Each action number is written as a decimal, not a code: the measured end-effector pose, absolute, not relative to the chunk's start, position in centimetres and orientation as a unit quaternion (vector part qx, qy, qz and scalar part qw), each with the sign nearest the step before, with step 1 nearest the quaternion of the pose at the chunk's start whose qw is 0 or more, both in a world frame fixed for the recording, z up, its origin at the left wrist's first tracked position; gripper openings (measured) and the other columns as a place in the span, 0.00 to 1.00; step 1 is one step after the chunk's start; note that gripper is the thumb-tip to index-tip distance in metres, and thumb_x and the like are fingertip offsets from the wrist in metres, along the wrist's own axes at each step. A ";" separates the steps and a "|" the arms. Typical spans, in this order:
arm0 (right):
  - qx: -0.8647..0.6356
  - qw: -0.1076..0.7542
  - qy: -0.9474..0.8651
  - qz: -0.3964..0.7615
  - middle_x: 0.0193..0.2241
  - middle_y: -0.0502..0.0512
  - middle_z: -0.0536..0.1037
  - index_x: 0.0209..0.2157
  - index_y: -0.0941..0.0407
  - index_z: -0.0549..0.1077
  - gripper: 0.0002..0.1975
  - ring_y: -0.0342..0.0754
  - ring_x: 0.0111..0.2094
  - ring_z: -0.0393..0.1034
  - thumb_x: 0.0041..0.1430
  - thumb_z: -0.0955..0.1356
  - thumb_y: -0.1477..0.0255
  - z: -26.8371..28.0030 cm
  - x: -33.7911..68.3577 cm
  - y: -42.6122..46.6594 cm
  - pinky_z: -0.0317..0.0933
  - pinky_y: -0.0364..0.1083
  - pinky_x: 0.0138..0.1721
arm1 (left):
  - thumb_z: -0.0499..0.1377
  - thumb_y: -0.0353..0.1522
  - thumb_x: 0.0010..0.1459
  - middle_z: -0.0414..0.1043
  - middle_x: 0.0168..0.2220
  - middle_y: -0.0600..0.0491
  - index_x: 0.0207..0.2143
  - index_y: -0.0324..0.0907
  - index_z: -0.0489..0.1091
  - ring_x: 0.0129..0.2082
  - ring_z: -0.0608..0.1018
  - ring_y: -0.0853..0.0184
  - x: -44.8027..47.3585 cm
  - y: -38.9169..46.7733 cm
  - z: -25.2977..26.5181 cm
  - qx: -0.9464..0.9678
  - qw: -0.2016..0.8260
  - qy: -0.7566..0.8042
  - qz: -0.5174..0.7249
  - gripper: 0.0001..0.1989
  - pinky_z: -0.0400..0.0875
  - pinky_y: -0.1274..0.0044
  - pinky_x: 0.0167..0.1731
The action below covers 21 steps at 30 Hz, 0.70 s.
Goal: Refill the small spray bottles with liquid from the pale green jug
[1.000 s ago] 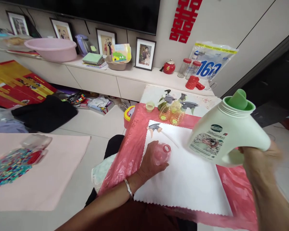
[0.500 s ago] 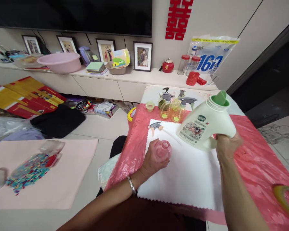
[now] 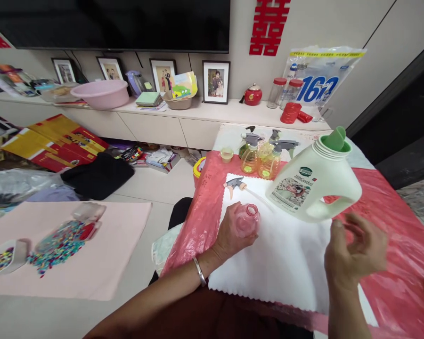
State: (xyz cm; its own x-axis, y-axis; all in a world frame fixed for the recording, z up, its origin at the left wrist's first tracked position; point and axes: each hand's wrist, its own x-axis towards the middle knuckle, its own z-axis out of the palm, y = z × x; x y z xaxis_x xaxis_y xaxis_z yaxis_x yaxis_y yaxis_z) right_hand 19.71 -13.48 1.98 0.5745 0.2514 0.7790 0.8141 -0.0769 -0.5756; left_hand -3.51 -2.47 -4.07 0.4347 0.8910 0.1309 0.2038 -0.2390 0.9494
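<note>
My left hand [image 3: 231, 230] wraps round a pink see-through spray bottle [image 3: 248, 220], its mouth uncapped and facing up. My right hand [image 3: 355, 247] is apart from everything, its fingers loosely spread, just in front of a large pale-green detergent jug [image 3: 297, 190]. The jug stands on the white cloth [image 3: 268, 263], with its mouth uncovered and a green pouring spout showing. Behind the pink bottle lies a grey and peach spray trigger head [image 3: 236, 185] with a thin tube. Amber spray bottles [image 3: 250, 160] with grey trigger heads stand beyond.
A small cup [image 3: 226, 154] is at the table's back left. Red plastic sheeting [image 3: 392, 226] covers the table under the cloth. To the left, colourful small pieces [image 3: 58, 249] lie on a pink mat [image 3: 116, 245]. A cabinet [image 3: 155, 126] runs along the wall.
My right hand has let go of the jug's handle and drawn back toward me, its fingers now apart. The left hand still holds the pink bottle. The view has shifted slightly left.
</note>
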 end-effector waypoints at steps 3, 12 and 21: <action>-0.660 0.504 -0.535 -0.156 0.40 0.55 0.75 0.42 0.58 0.76 0.10 0.47 0.40 0.71 0.70 0.69 0.66 2.6 16.8 -12.3 0.66 0.46 0.45 | 0.74 0.36 0.39 0.65 0.60 0.41 0.62 0.45 0.54 0.61 0.71 0.46 -3.5 -2.5 -3.8 0.689 0.492 0.398 0.352 0.50 0.68 0.55 0.61; -0.676 0.269 -0.681 0.083 0.43 0.56 0.74 0.46 0.59 0.76 0.09 0.47 0.42 0.71 0.69 0.66 0.72 1.8 15.9 -0.6 0.66 0.45 0.48 | 0.73 0.37 0.37 0.65 0.60 0.40 0.63 0.42 0.55 0.61 0.71 0.44 -3.5 -2.4 -3.8 0.682 0.504 0.404 0.343 0.51 0.65 0.54 0.63; -0.758 0.061 -0.636 0.134 0.43 0.56 0.72 0.45 0.64 0.73 0.09 0.48 0.45 0.70 0.71 0.71 0.71 0.0 12.9 5.9 0.69 0.50 0.51 | 0.70 0.31 0.34 0.68 0.59 0.42 0.61 0.44 0.56 0.59 0.72 0.45 -3.0 -2.5 -3.8 0.663 0.516 0.416 0.348 0.49 0.65 0.58 0.62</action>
State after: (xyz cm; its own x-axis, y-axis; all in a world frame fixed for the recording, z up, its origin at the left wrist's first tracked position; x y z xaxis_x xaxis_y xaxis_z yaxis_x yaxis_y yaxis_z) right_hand 12.88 5.93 0.04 0.1552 0.9799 -0.1255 0.9470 -0.1837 -0.2637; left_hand -2.95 -2.48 -3.82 0.4108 0.9112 0.0324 0.1921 -0.1212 0.9739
